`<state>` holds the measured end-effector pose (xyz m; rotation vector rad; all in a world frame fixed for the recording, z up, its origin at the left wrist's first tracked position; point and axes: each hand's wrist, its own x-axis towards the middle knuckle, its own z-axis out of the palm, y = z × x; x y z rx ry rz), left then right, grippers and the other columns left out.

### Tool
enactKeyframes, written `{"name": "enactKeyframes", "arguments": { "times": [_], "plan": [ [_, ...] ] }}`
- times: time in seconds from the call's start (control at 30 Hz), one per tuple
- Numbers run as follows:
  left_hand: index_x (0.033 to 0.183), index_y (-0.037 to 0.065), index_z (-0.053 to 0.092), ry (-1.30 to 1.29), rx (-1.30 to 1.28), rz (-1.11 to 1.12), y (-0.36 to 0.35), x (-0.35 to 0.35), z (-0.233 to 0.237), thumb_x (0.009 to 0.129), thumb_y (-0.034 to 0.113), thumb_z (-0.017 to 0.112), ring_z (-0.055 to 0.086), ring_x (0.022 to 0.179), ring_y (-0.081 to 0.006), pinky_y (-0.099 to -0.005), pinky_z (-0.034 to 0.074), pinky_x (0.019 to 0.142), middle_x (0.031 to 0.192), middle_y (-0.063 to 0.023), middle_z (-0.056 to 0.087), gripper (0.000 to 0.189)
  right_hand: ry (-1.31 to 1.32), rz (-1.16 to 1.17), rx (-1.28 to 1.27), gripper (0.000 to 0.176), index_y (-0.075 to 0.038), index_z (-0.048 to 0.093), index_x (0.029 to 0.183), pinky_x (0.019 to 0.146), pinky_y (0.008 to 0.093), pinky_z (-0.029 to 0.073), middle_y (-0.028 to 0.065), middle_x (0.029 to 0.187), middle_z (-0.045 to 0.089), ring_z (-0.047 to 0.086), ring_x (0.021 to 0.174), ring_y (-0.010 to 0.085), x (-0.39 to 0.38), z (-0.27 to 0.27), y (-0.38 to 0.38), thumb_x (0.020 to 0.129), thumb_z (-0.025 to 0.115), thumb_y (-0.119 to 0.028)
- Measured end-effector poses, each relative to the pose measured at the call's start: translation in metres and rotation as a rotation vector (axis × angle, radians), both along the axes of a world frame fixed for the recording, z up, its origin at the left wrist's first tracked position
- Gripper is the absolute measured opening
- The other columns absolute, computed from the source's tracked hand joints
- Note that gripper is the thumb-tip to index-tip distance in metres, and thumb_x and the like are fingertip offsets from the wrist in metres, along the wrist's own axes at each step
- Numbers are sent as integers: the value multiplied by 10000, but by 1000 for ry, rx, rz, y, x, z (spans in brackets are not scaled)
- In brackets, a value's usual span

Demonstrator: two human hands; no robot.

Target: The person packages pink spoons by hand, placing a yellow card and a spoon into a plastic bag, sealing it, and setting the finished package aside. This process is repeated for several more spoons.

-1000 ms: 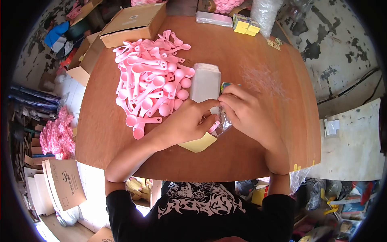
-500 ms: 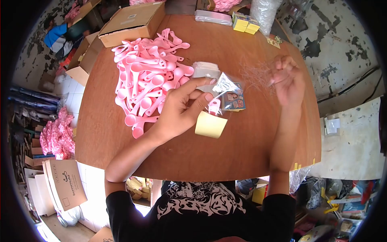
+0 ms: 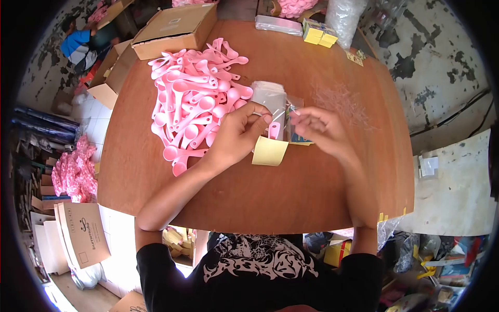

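One clear bag (image 3: 281, 120): held upright just above the table, between both hands, in front of the bag stack; mouth turned up, seemingly so the contents stay in.
Contents: pink scoop (image 3: 274, 130) seen through the film, bowl downward.
Yellow card (image 3: 269, 151): hangs below the bag at the left hand's fingertips; inside the bag or behind it, cannot tell.
Left hand (image 3: 236, 138): fingers closed narrow on the bag's upper part, thumb against forefinger, likely to keep the neck gathered.
Right hand (image 3: 319, 127): fingers curled close, tips at the bag's top edge; gripping film or some fine strand, cannot tell.
Printed packet (image 3: 301, 138): flat on the table beneath the right fingers.
Bag stack (image 3: 267, 93): just behind the hands, within easy reach.
Scoop heap (image 3: 195, 96): loose pink pile on the left-hand side, touching the stack.
Thin strands (image 3: 343, 99): scattered on the right-hand side, near that hand.
Cardboard box (image 3: 174, 28), yellow boxes (image 3: 318, 34): far edge, well apart.
Table (image 3: 260, 197): round, brown.
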<state>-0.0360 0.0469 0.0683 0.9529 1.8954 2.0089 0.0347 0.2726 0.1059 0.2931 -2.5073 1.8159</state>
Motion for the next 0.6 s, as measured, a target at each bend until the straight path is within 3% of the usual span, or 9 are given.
{"name": "enactKeyframes", "arguments": {
  "times": [0.07,0.1,0.3,0.6],
  "plan": [
    [1037,-17,555,-125,-57,-76,-2,-1,-1,1002,115,548,587,771,-42,-207,474,628,871,-22,647,137,-11,-33,-120,223,24,653,1085,722,250,532,59,985,683,638,825,92,0,-14,-18,906,685,-106],
    [1037,-17,555,-123,-58,-75,-2,-2,-5,1002,115,548,587,771,-42,-207,474,628,871,-22,647,137,-27,-71,-244,212,40,647,1073,714,247,536,70,961,685,638,810,94,-1,-22,-21,905,684,-82],
    [1034,-14,581,-113,12,-112,3,-12,-22,990,137,572,623,810,-69,-225,528,645,911,-46,672,158,-21,-131,-272,164,47,643,1061,670,251,549,78,878,685,643,746,105,-2,-43,-20,928,642,-49],
    [1078,-17,661,-169,23,-93,1,-24,-34,956,124,620,651,833,-87,-225,554,674,972,-76,712,191,20,-113,-302,139,36,688,1024,678,262,558,84,888,697,659,755,119,-6,-53,-14,932,634,-52]
  ]
}}
